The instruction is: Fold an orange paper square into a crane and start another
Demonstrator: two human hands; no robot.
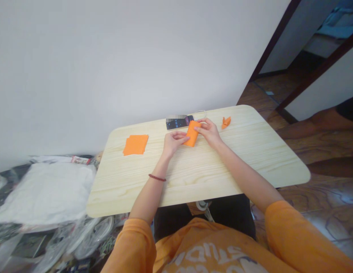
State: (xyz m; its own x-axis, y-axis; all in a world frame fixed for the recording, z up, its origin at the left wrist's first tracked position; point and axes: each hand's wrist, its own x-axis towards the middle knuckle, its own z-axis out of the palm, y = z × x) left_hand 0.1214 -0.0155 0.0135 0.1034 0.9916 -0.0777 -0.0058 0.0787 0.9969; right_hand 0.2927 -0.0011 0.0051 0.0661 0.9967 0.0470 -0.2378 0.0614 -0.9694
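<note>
A folded orange paper (192,133) lies on the light wooden table (193,170), held between both hands. My left hand (173,142) pinches its near left edge, fingers closed on it. From the right, my right hand (208,131) grips its far edge with curled fingers. The paper is folded into a narrow rectangle.
A stack of orange paper sheets (136,144) lies at the table's left. A small folded orange piece (226,122) rests at the far right. A black phone (178,122) with a white cable sits by the wall. Bags and clutter (45,197) crowd the floor on the left.
</note>
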